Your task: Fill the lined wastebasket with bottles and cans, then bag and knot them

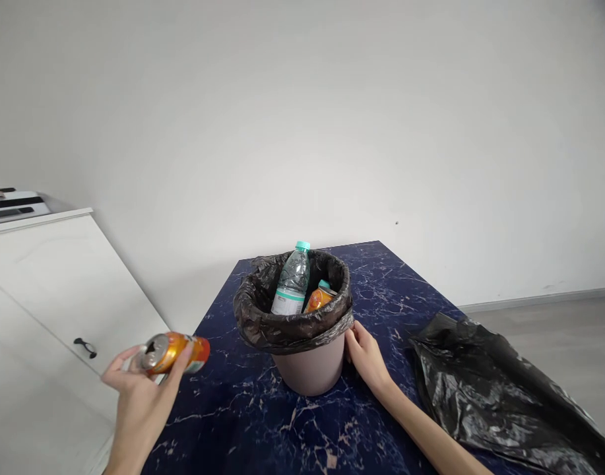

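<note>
My left hand (146, 396) grips an orange drink can (176, 353), tilted on its side with its opened top toward the left. The can is over the table's left edge, apart from the bin. A pinkish-grey trash bin (309, 369) stands upright, lined with a black trash bag (297, 330) folded over its rim. Inside it lean a clear plastic bottle (295, 274) with a teal cap and another orange container (319, 300), partly hidden by the bag. At the bin's right side, my right hand (366, 356) has its fingers curled against the bin and bag edge.
The bin rests on a dark blue marbled table (243, 422). At the table's right lies a loose black plastic bag (490, 389), draping over the edge. A white cabinet (55, 297) with a black handle stands on the left. Behind the table is a pale wall (302, 132).
</note>
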A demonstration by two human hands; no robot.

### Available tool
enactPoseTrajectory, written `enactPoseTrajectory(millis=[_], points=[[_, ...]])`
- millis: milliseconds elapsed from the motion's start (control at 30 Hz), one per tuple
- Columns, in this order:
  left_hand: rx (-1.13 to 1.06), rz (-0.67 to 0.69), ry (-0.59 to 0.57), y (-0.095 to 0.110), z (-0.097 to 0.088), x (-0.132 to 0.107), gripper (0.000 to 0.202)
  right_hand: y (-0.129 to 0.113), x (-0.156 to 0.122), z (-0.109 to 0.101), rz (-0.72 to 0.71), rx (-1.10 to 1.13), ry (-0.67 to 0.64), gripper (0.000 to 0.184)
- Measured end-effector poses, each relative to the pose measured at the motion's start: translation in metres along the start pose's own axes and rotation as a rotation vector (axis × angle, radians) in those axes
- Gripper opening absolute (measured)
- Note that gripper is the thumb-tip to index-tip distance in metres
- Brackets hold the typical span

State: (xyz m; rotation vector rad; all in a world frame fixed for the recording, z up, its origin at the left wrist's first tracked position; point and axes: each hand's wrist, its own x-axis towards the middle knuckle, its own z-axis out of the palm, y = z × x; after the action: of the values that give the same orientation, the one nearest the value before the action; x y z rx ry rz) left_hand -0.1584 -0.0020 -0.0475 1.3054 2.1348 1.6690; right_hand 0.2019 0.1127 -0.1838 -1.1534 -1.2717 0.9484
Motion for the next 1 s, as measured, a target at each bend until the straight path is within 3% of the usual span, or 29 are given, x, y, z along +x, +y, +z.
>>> enactPoseTrajectory(millis=[67, 133, 233, 367, 500, 700, 833, 933, 1000], points=[[-0.176, 0.104, 0.098, 0.037, 0.003, -0.004, 0.104, 0.001, 0.000, 0.000, -0.001, -0.002, -0.001, 0.041], [-0.296, 0.216, 0.120, 0.081, 0.006, -0.010, 0.083, 0.001, 0.000, 0.000, -0.003, -0.005, 0.000, 0.040], [-0.383, 0.499, 0.182, 0.144, 0.016, -0.018, 0.072, 0.001, 0.000, 0.000, -0.007, -0.005, 0.006, 0.041], [-0.415, 0.730, -0.041, 0.192, 0.041, -0.018, 0.076, -0.003, 0.000, 0.000, -0.015, 0.005, 0.014, 0.043], [-0.343, 0.858, -0.243, 0.209, 0.068, -0.017, 0.081, -0.006, 0.001, 0.000, -0.017, 0.016, 0.019, 0.045], [0.016, 0.811, -0.557, 0.221, 0.087, -0.029, 0.059, -0.007, 0.001, 0.001, -0.007, 0.029, 0.015, 0.042], [0.213, 0.743, -0.719, 0.215, 0.094, -0.030, 0.071, -0.007, 0.003, 0.001, -0.004, 0.028, 0.014, 0.042], [0.250, 0.651, -0.736, 0.210, 0.093, -0.031, 0.083, -0.007, 0.003, 0.000, -0.003, 0.024, 0.013, 0.041], [0.217, 0.656, -0.694, 0.210, 0.089, -0.032, 0.074, -0.007, 0.003, 0.000, -0.003, 0.024, 0.010, 0.040]])
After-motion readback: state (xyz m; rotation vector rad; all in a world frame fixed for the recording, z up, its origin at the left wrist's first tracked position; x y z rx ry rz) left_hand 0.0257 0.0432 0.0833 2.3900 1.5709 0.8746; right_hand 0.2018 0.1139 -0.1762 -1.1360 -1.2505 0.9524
